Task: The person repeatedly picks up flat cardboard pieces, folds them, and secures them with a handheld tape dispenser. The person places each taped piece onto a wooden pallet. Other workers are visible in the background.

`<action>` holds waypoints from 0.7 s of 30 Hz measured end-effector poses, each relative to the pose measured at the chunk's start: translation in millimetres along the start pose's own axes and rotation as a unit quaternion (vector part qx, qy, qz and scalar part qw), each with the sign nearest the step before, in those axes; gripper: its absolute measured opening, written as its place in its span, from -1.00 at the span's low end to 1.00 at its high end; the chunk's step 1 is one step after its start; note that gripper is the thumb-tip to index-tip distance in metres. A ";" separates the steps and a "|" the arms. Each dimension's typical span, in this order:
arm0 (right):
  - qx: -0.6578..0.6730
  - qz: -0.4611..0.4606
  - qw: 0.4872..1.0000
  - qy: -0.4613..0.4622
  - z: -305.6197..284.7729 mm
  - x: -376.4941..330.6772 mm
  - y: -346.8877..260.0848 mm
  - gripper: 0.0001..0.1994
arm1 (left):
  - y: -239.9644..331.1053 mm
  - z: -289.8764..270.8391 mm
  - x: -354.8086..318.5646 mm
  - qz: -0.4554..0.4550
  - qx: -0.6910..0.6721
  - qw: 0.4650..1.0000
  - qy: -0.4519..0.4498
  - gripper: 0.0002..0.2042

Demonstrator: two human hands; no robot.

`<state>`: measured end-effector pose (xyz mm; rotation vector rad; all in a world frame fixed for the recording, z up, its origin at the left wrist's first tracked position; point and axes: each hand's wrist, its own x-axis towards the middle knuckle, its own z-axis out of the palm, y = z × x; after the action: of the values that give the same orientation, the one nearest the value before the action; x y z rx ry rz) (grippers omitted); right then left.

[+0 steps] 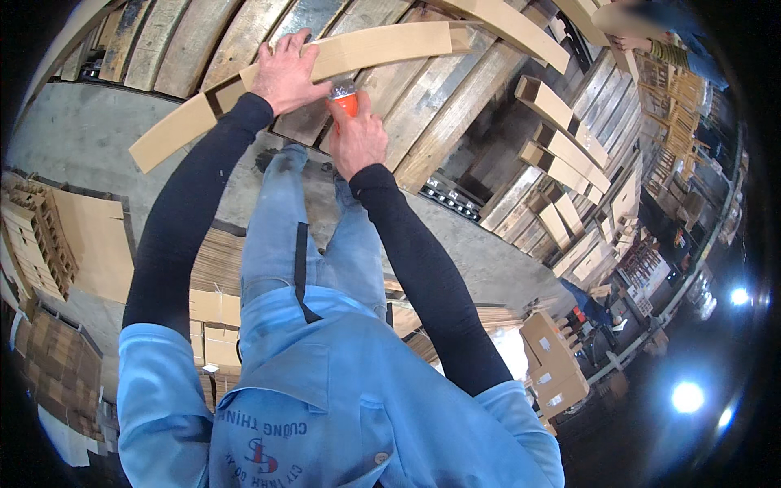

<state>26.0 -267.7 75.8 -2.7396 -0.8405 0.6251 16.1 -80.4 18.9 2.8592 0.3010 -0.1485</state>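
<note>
A long, narrow cardboard box (382, 50) lies across the wooden slats, with its end flap (173, 132) folded out to the left. My left hand (286, 75) rests on the box near that end, fingers spread and thumb pointing toward my right hand. My right hand (359, 140) is closed around an orange tape dispenser (346, 103), which has a shiny, clear roll at its top. The dispenser is at the near side of the box, close to my left thumb. My fingers hide part of it.
Another long cardboard piece (521, 32) lies beyond. To the right, several open narrow boxes (561, 154) sit on slatted pallets (455, 106). Stacked flat cardboard (215, 268) lies behind my legs. Brown cartons (553, 362) stand at lower right. Another person's arm (669, 54) shows at far right.
</note>
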 end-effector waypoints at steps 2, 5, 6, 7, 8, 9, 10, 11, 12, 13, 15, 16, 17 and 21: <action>-0.022 0.008 1.000 -0.011 -8.8 13.8 -12.9 -0.61 | 4.6 10.0 2.3 -0.006 -0.001 0.999 0.047 -0.41; -0.080 0.013 0.996 -0.036 -8.1 36.2 -22.4 -0.70 | 6.0 22.2 5.9 0.028 0.028 0.997 0.069 -0.43; -0.093 0.010 0.995 -0.042 -5.4 42.0 -24.4 -0.70 | 7.8 24.7 6.6 0.047 0.042 0.996 0.070 -0.42; -0.106 0.007 0.993 -0.046 -5.7 49.8 -29.1 -0.70 | 5.8 23.9 9.4 0.038 0.032 0.996 0.067 -0.48; -0.119 0.005 0.992 -0.049 -8.0 53.6 -31.1 -0.69 | 6.9 23.4 9.9 0.038 0.019 0.997 0.069 -0.50; -0.107 0.010 0.992 -0.072 -13.7 50.3 -27.5 -0.72 | 10.0 22.8 9.3 0.038 0.007 0.997 0.072 -0.51; -0.096 0.013 0.993 -0.075 -19.7 46.4 -26.1 -0.72 | 8.1 22.7 11.0 0.036 -0.001 0.996 0.077 -0.53; -0.083 0.016 0.994 -0.075 -24.7 39.1 -23.6 -0.73 | 7.6 21.1 12.3 0.056 0.015 0.994 0.091 -0.54; -0.071 0.019 0.994 -0.076 -30.1 30.6 -20.5 -0.73 | 7.3 19.2 14.3 0.052 0.027 0.995 0.077 -0.53; -0.040 0.016 0.998 -0.054 -35.9 18.3 -16.0 -0.72 | 9.6 16.2 14.3 0.048 0.036 0.996 0.062 -0.52; 0.036 0.044 0.991 -0.118 -54.7 -1.4 -10.4 -0.69 | 4.5 23.9 12.0 0.043 0.061 0.996 0.057 -0.43; 0.080 0.044 0.990 -0.111 -63.1 -17.8 -0.5 -0.66 | 7.7 16.8 14.8 0.034 0.051 0.998 0.025 -0.41; 0.114 0.059 0.987 -0.093 -61.0 -36.3 13.6 -0.63 | 15.8 4.3 16.0 0.030 0.042 0.999 -0.005 -0.39; 0.108 0.129 0.976 -0.138 -64.1 -100.8 50.6 -0.55 | 25.9 -8.1 25.1 0.006 0.023 1.000 0.006 -0.28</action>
<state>4.2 -371.5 150.6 -2.6158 -0.4334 1.0998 46.8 -97.9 29.8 2.9073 0.2863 -0.1378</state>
